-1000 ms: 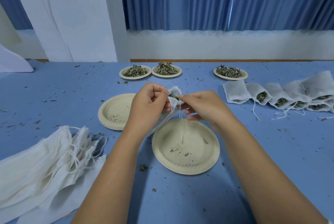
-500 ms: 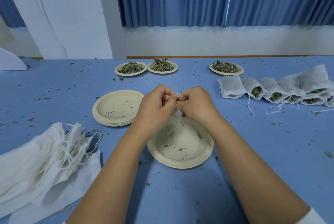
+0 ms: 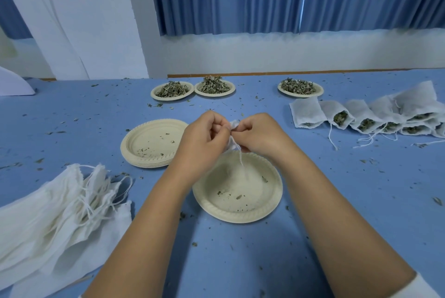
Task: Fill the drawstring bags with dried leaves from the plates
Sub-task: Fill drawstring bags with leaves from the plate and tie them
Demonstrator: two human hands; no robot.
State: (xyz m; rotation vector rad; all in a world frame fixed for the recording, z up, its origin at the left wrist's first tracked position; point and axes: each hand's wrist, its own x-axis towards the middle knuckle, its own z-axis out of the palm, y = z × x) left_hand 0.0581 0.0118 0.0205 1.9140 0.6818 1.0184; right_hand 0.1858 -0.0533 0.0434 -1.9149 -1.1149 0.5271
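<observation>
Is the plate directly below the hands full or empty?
Nearly empty: the plate shows its bare bottom, with only a few leaf crumbs scattered on it.

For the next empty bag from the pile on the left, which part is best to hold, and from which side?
Likely the hemmed mouth of the top bag, pinched from above, coming from the plate side. The pile of empty bags lies flat with mouths and strings fanned toward the stacked plates, so edges are separated there, while the closed ends overlap.
</observation>
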